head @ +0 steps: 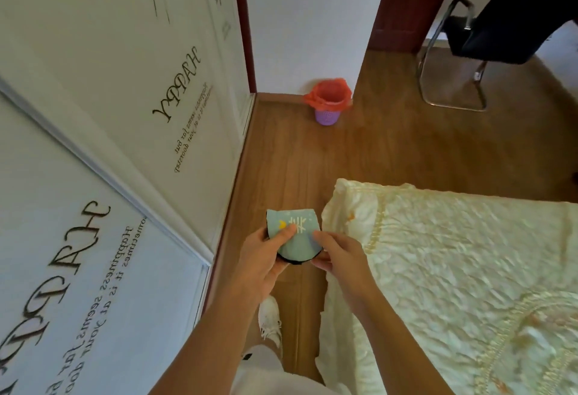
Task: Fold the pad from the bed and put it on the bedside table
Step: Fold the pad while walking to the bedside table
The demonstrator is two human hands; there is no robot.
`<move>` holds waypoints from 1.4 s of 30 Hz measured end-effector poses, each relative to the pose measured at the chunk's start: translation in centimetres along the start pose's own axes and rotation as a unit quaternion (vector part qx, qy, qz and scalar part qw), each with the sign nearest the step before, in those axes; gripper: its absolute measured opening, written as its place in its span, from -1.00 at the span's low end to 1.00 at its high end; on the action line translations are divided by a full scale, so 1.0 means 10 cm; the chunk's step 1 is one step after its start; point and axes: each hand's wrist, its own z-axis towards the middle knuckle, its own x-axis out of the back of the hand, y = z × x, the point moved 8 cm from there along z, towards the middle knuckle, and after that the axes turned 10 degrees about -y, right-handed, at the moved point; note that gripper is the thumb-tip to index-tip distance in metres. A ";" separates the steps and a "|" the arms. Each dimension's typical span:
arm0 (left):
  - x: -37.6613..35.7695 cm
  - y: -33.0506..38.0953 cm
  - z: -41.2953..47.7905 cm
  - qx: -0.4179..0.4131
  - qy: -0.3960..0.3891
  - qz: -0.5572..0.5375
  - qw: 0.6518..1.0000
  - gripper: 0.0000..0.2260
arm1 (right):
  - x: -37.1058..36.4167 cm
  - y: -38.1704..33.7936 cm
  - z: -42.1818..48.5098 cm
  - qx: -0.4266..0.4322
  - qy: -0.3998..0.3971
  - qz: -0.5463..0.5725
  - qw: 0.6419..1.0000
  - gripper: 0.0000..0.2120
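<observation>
A small light-blue pad with a yellow and white pattern and a black underside is folded over and held in the air above the floor, just left of the bed's corner. My left hand grips its left side, thumb pressed on the top face. At the pad's right edge my right hand pinches it with fingers and thumb. The bed, covered in a cream quilted spread, fills the right side. No bedside table is in view.
White wardrobe doors with "HAPPY" lettering run along the left. A narrow strip of wooden floor lies between wardrobe and bed. A purple bin with a red bag stands by the far wall. A black chair stands far right.
</observation>
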 end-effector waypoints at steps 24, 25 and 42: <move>0.10 2.28 2.80 -0.009 -0.003 0.022 1.000 -0.68 | -0.32 -1.60 3.23 0.008 -0.019 0.037 0.999 -0.78; 0.04 2.37 2.96 -0.012 -0.002 0.025 1.000 -0.69 | -0.27 -1.69 3.40 0.012 -0.021 0.040 0.999 -0.77; -1.51 3.63 5.41 0.004 -0.040 0.078 0.996 -0.76 | 1.15 -3.21 5.65 0.058 0.019 0.060 0.996 -0.86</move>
